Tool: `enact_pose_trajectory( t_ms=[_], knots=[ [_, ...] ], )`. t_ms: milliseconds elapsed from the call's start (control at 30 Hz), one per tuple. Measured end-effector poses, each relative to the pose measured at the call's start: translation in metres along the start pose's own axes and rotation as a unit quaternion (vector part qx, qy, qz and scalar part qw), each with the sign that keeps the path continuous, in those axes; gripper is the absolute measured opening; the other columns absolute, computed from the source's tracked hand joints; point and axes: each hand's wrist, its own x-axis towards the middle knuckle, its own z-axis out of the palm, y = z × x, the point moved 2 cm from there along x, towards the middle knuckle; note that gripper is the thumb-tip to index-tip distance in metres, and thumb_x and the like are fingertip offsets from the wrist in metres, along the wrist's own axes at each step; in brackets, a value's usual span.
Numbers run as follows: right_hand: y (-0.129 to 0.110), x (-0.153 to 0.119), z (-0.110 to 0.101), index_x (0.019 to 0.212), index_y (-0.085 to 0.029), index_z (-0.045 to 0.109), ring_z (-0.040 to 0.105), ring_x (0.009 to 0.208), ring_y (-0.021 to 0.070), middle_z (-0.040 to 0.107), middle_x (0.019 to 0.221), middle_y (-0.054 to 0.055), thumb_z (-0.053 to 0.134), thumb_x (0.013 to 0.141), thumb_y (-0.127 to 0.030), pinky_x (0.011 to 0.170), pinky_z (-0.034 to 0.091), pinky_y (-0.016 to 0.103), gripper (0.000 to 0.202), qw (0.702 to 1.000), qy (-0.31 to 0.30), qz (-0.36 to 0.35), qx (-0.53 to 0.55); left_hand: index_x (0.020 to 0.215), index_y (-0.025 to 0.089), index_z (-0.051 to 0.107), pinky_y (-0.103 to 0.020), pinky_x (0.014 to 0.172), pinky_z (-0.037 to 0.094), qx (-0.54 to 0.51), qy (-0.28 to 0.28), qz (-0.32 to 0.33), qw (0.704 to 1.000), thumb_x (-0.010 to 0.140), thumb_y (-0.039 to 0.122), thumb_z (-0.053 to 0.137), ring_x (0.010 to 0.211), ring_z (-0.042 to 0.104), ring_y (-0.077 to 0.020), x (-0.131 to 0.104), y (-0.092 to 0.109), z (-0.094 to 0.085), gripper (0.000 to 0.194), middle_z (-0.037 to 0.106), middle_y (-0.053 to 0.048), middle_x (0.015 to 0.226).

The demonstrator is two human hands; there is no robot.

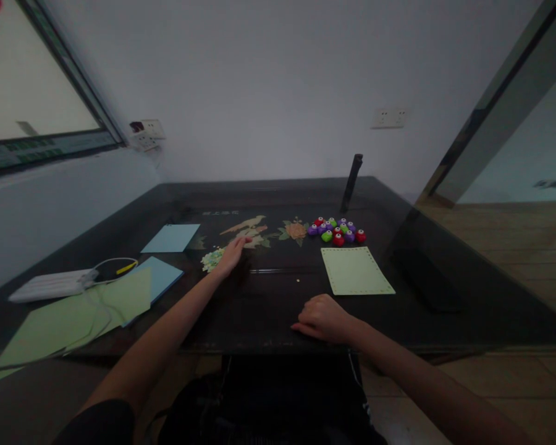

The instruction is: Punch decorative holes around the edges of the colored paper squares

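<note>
My left hand (233, 254) lies on the dark table, over the printed bird-and-flower picture (250, 227) and beside its pale blossom cluster. Its fingers stretch forward and nothing shows in them. Near the front edge, my right hand (324, 318) rests as a loose fist, with no object visible in it. Beyond that fist is a pale yellow-green sheet (358, 271) with a dotted border. Behind the sheet sit several small round red, green and purple pieces with white eye-like tops (337, 231), bunched together. A tiny pale speck (298, 280) lies between my hands.
At left are a light blue sheet (171, 238), a blue sheet (162, 278) partly under green paper (92, 306), and a white power strip (50, 285) with a cable. A black upright stick (351, 184) stands behind the pieces. On the right lies a black flat object (429, 281).
</note>
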Motion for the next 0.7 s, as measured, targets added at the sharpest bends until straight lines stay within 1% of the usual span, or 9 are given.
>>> enact_pose_trajectory(
  t_ms=[67, 133, 233, 300, 400, 467, 533, 600, 700],
  knots=[
    [0.0, 0.0, -0.001, 0.062, -0.017, 0.059, 0.052, 0.054, 0.01, 0.063, 0.059, 0.002, 0.045, 0.091, -0.037, 0.053, 0.021, 0.026, 0.038, 1.0, -0.004, 0.001, 0.0, 0.087, 0.019, 0.065, -0.041, 0.101, 0.033, 0.08, -0.021, 0.042, 0.996, 0.083, 0.031, 0.046, 0.106, 0.056, -0.0269, -0.005, 0.004, 0.0, 0.023, 0.066, -0.008, 0.1],
    [-0.001, 0.0, -0.001, 0.062, -0.017, 0.059, 0.052, 0.054, 0.0101, 0.063, 0.058, 0.002, 0.045, 0.091, -0.037, 0.053, 0.022, 0.026, 0.038, 1.0, -0.007, 0.001, 0.0, 0.092, 0.019, 0.064, -0.041, 0.101, 0.033, 0.11, -0.054, 0.092, 0.988, 0.083, 0.028, 0.046, 0.106, 0.055, -0.0267, -0.014, 0.013, 0.008, 0.022, 0.065, -0.008, 0.101],
    [-0.001, 0.001, -0.001, 0.062, -0.017, 0.06, 0.053, 0.055, 0.0104, 0.063, 0.059, 0.002, 0.045, 0.091, -0.037, 0.053, 0.022, 0.026, 0.038, 1.0, -0.007, -0.001, -0.004, 0.094, 0.021, 0.064, -0.038, 0.106, 0.029, 0.069, -0.104, 0.163, 0.979, 0.081, 0.026, 0.049, 0.117, 0.049, -0.0239, -0.032, 0.035, 0.033, 0.02, 0.063, -0.007, 0.111],
    [-0.001, 0.002, -0.001, 0.062, -0.017, 0.06, 0.053, 0.055, 0.0104, 0.063, 0.059, 0.002, 0.045, 0.091, -0.037, 0.053, 0.022, 0.026, 0.038, 1.0, -0.01, 0.0, -0.006, 0.095, 0.021, 0.063, -0.036, 0.106, 0.029, 0.014, -0.145, 0.166, 0.975, 0.081, 0.025, 0.049, 0.119, 0.048, -0.0221, -0.043, 0.051, 0.056, 0.02, 0.062, -0.007, 0.113],
    [-0.001, 0.002, -0.001, 0.063, -0.016, 0.061, 0.052, 0.054, 0.0101, 0.064, 0.059, 0.003, 0.047, 0.09, -0.036, 0.053, 0.021, 0.026, 0.037, 1.0, -0.016, 0.002, -0.009, 0.097, 0.019, 0.062, -0.037, 0.105, 0.031, -0.117, -0.174, 0.09, 0.974, 0.083, 0.026, 0.046, 0.113, 0.053, -0.021, -0.057, 0.069, 0.095, 0.023, 0.063, -0.007, 0.109],
    [-0.001, 0.002, -0.001, 0.063, -0.016, 0.061, 0.052, 0.054, 0.0101, 0.064, 0.059, 0.003, 0.047, 0.09, -0.036, 0.053, 0.022, 0.026, 0.036, 1.0, -0.017, 0.001, -0.01, 0.096, 0.018, 0.06, -0.036, 0.104, 0.032, -0.265, -0.171, 0.013, 0.949, 0.083, 0.026, 0.045, 0.116, 0.051, -0.0196, -0.066, 0.074, 0.12, 0.022, 0.062, -0.007, 0.112],
    [-0.001, 0.002, -0.001, 0.063, -0.016, 0.061, 0.052, 0.054, 0.0103, 0.064, 0.059, 0.003, 0.047, 0.09, -0.036, 0.053, 0.022, 0.026, 0.036, 1.0, -0.016, 0.001, -0.011, 0.095, 0.019, 0.059, -0.034, 0.105, 0.03, -0.367, -0.173, -0.053, 0.912, 0.081, 0.024, 0.046, 0.118, 0.05, -0.0179, -0.073, 0.075, 0.142, 0.02, 0.061, -0.007, 0.115],
    [-0.001, 0.002, -0.001, 0.063, -0.016, 0.061, 0.052, 0.054, 0.0106, 0.064, 0.059, 0.003, 0.047, 0.09, -0.037, 0.053, 0.022, 0.026, 0.037, 1.0, -0.013, 0.0, -0.012, 0.095, 0.02, 0.058, -0.035, 0.106, 0.029, -0.42, -0.179, -0.096, 0.884, 0.08, 0.024, 0.046, 0.118, 0.05, -0.0175, -0.078, 0.073, 0.158, 0.019, 0.061, -0.007, 0.115],
    [-0.001, 0.001, -0.002, 0.062, -0.016, 0.061, 0.053, 0.054, 0.0109, 0.064, 0.059, 0.003, 0.047, 0.09, -0.037, 0.053, 0.022, 0.026, 0.038, 1.0, -0.009, -0.001, -0.011, 0.094, 0.021, 0.058, -0.037, 0.106, 0.027, -0.423, -0.175, -0.114, 0.881, 0.08, 0.025, 0.047, 0.12, 0.049, -0.0177, -0.079, 0.068, 0.169, 0.018, 0.06, -0.007, 0.117]
  ],
)
